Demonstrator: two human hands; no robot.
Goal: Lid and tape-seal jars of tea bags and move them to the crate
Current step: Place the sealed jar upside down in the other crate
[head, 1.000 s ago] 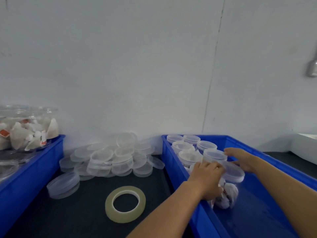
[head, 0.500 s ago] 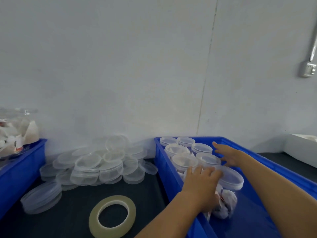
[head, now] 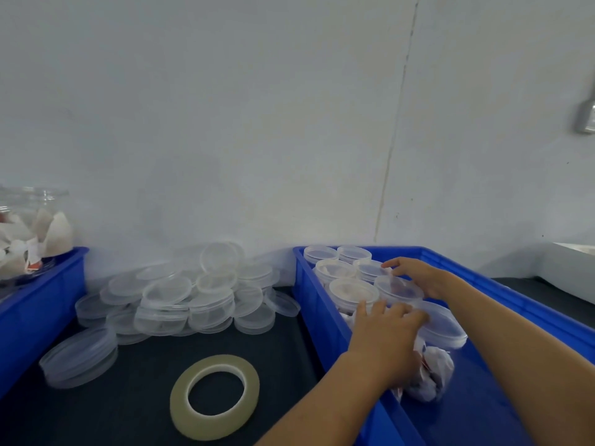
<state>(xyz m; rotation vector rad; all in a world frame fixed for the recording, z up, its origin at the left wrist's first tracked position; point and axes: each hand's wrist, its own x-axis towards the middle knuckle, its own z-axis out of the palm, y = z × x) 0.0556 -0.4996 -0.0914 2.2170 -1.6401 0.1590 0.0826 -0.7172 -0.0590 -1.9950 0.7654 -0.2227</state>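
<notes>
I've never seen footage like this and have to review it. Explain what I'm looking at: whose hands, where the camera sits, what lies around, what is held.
No machine here: a person works bare-handed, filmed by a wide camera on their head that looks forward and down. The left hand grips the nearest jar, full of tea bags and already lidded, inside the right crate. The right hand rests with straight fingers on the lidded jars packed behind it. On the dark table lie a tape roll and a heap of loose clear lids. At far left, another blue crate holds open jars of tea bags.
</notes>
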